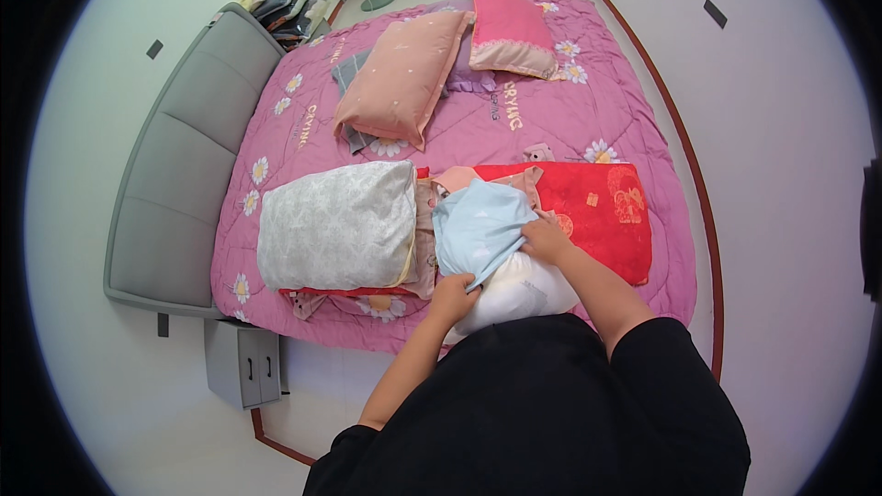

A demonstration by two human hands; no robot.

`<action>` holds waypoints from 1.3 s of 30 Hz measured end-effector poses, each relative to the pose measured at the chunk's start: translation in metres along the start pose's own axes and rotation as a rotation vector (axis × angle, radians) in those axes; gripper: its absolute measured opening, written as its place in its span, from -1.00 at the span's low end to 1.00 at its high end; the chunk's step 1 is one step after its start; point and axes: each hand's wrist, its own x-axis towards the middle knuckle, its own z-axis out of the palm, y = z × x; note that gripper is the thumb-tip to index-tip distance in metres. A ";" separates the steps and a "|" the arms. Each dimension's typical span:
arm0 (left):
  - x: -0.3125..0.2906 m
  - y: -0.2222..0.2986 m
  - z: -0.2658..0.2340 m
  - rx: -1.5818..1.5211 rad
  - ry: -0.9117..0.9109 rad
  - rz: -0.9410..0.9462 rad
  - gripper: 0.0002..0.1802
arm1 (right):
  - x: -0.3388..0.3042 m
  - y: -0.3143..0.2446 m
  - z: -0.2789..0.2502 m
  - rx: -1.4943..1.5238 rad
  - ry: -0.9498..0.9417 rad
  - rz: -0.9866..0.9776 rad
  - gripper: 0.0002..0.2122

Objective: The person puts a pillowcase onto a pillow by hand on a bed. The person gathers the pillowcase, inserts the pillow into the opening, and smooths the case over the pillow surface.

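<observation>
A light blue pillowcase [480,220] covers the far part of a plump white pillow [516,292], whose near end bulges out bare against my body. My left hand [454,298] is closed on the near left edge of the pillowcase. On the right edge, higher up, the fingers of my right hand [546,237] are closed on the same fabric. Under and behind the pillowcase lie a peach cloth [501,176] and a red quilt [602,216]. To the left of it rests a folded pale grey quilt [338,223].
A pink flowered bedcover [634,115] spreads over the bed, with a grey headboard [170,174] at left. Farther back lie a peach pillow [400,73] and a bright pink pillow [514,32]. A grey bedside cabinet [230,363] stands at lower left; bagged items [285,9] are piled behind.
</observation>
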 end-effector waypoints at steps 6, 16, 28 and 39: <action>0.000 -0.009 0.010 0.038 0.042 0.039 -0.83 | -0.021 0.015 0.018 0.030 0.209 0.219 -0.80; -0.015 -0.056 0.029 0.079 0.071 -0.181 -0.77 | -0.044 -0.043 -0.017 0.068 0.006 0.225 -0.80; -0.020 -0.059 0.030 0.139 0.171 -0.119 -0.77 | -0.061 -0.047 0.026 0.092 -0.123 0.216 -0.78; 0.015 -0.004 0.028 0.139 0.143 0.224 -0.80 | -0.021 -0.099 -0.010 0.336 -0.013 -0.133 -0.84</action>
